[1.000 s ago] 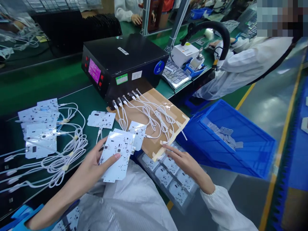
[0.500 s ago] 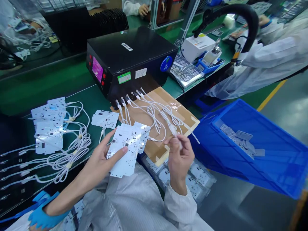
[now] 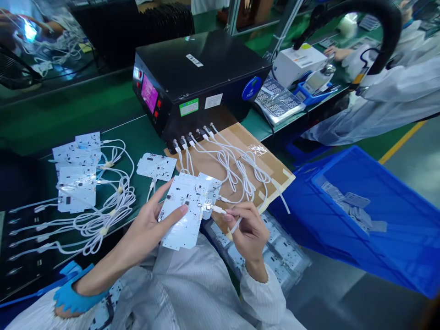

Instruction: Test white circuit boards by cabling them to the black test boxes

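Note:
My left hand [image 3: 154,219] is closed on a white circuit board [image 3: 182,215], thumb across its face and fingers behind. A second white board [image 3: 211,185] lies partly under it, with a cable plugged in at its right side. Between the thumb and fingers of my right hand [image 3: 249,229] is a white cable plug [image 3: 217,209], its tip at the right edge of the held board; whether it is seated I cannot tell. Another board [image 3: 157,167] with a cable rests on the green bench just beyond my left hand.
A black test box [image 3: 202,68] with a pink screen feeds several white cables over a cardboard sheet [image 3: 275,169]. Wired boards [image 3: 77,183] and bundled cables [image 3: 106,215] lie at left. A blue bin [image 3: 378,275] holds boards at right. A co-worker's sleeve [image 3: 395,91] is beyond.
My right hand has brought the cable plug leftward and down from over the cardboard to the board's right edge. My left hand keeps its hold. The view has shifted slightly.

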Demonstrator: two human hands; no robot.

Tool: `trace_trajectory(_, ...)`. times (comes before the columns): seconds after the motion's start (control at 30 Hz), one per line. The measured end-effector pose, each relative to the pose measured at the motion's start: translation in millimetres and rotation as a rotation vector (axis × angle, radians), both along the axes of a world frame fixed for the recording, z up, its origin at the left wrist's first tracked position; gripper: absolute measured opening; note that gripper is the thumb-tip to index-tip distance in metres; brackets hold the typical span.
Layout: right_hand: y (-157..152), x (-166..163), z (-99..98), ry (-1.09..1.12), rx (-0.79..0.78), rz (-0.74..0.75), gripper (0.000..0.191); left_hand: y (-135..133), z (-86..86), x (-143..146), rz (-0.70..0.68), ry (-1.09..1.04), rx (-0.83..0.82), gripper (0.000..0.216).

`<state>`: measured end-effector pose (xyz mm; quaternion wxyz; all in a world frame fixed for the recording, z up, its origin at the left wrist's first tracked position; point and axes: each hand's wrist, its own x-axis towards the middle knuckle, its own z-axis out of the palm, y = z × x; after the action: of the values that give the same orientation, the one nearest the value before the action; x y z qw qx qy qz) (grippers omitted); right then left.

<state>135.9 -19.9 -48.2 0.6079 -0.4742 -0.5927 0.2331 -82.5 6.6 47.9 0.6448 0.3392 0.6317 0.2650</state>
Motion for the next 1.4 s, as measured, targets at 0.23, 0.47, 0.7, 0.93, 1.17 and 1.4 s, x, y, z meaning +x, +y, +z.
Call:
trace_trajectory(0.23, -0.2, 4.9, 2.1, -0.02, -0.001, 0.042, 0.016, -0.8, -6.0, 0.7, 0.015, -0.041, 0.02, 0.096)
trace_trajectory(0.47, -3.4, 7.8, -1.5, -0.02, 0.033, 0.029, 0.024, -1.9, -10.2, 0.4, 0.009, -0.097, 0.036, 0.094)
trace_trajectory(0.7, -5.7, 10.4, -4.8, -0.046, 0.055, 0.042, 0.026, -2.0, -7.9, 1.1, -0.004, -0.113, 0.001, 0.089)
trace_trajectory(0.93, -8.4, 13.3, -8.3, -0.039, 0.025, 0.031, 0.026, -3.0, -9.0, 2.0, -0.006, -0.098, 0.003, 0.09)
trace_trajectory(1.17, -8.8, 12.0, -8.1, 0.064, -0.015, 0.051, 0.026, -5.0, -12.4, 5.3, 0.006, -0.135, 0.009, 0.087)
trace_trajectory(1.4, -11.5, 8.7, -9.7, 0.099, -0.064, 0.004, 0.025, -9.5, -12.7, 6.2, 0.008, -0.158, 0.016, 0.09)
